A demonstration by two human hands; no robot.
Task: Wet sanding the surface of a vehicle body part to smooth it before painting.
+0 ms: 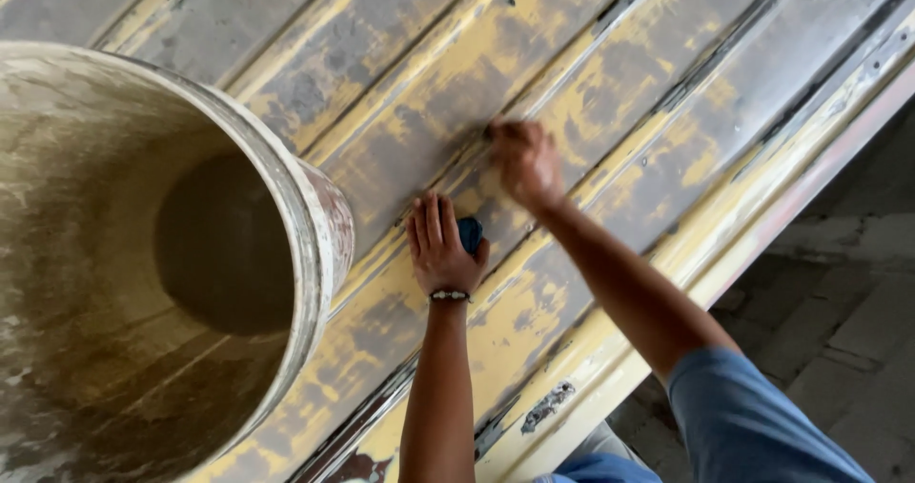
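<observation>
My left hand (441,245) lies flat, fingers together, on a worn ribbed metal panel (610,83) with flaking yellow paint. A small dark blue thing (470,233) sits under its thumb side; its shape is mostly hidden. My right hand (524,162) is blurred and pressed on the panel just beyond the left hand, fingers curled. Whether it grips anything there is unclear. A thin bracelet (450,295) circles my left wrist.
A large open cylindrical drum (315,226), dirty beige inside, stands on the panel at the left, close to my left hand. The panel's edge (762,226) runs diagonally at the right; beyond it lies grey paved ground (848,321).
</observation>
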